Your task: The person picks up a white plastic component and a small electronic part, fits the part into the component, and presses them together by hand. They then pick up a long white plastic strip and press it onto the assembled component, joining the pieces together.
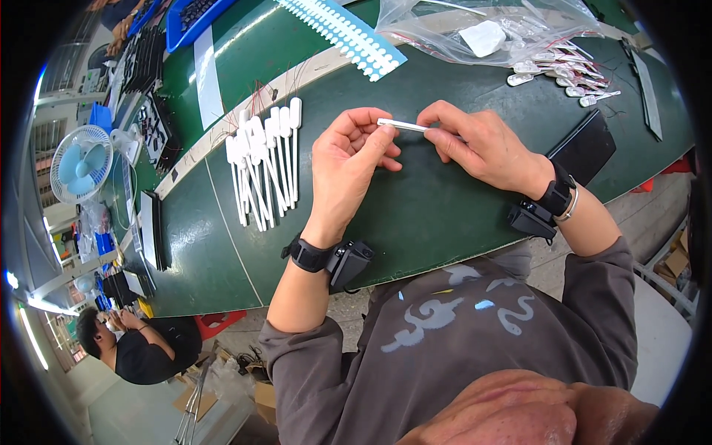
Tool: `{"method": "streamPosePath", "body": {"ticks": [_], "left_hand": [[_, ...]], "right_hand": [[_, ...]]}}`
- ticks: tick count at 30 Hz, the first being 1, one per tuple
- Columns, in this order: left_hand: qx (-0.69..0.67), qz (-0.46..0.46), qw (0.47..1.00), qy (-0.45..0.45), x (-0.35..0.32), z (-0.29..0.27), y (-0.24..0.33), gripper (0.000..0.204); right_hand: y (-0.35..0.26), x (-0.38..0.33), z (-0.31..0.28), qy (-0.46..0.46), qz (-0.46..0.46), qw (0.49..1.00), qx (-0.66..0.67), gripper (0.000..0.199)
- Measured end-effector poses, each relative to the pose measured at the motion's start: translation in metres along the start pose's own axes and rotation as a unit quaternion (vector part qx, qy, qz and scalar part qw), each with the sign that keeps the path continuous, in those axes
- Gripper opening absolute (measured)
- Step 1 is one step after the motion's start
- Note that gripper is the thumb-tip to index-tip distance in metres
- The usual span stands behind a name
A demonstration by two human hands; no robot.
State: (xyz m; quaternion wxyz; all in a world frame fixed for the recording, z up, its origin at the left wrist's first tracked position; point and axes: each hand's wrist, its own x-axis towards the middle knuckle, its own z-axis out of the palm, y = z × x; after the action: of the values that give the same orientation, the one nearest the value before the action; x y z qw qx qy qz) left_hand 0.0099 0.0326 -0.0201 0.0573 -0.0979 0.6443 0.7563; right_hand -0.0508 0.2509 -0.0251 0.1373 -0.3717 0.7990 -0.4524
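Note:
Both hands are raised over the green table (423, 215), with a slim white plastic piece (406, 125) stretched between them. My left hand (348, 148) pinches its left end between thumb and forefinger, the other fingers curled. At its right end, the thumb and fingers of my right hand (478, 144) are closed on it. To the left of my left hand lies a group of white paddle-headed sticks (265, 159), several with thin dark red wires at their heads. Beyond my right hand rests a heap of small clear-and-white parts with red wires (567, 73).
A blue sheet of white round stickers (348, 37) and a clear plastic bag (445, 26) lie at the far side. A black flat object (582, 148) sits right of my right wrist. At left are a fan (81, 163) and a seated person (141, 345).

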Motion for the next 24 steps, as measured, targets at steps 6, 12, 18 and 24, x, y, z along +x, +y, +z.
{"method": "streamPosePath", "body": {"ticks": [6,12,18,24], "left_hand": [[0.002,0.022,1.000,0.014,-0.001,0.002,0.002,0.023],[0.003,0.033,0.999,0.025,-0.002,0.003,0.003,0.025],[-0.026,0.026,0.999,0.022,-0.003,0.003,0.005,0.024],[-0.003,0.044,0.999,0.022,-0.005,0.004,0.002,0.022]], "right_hand": [[-0.001,0.002,0.000,0.000,-0.001,1.000,0.001,0.017],[0.004,0.001,0.004,0.041,-0.043,0.998,-0.027,0.022],[0.006,0.001,0.005,0.060,-0.038,0.996,-0.047,0.021],[0.005,0.001,0.003,0.074,-0.075,0.992,-0.065,0.020]]}}
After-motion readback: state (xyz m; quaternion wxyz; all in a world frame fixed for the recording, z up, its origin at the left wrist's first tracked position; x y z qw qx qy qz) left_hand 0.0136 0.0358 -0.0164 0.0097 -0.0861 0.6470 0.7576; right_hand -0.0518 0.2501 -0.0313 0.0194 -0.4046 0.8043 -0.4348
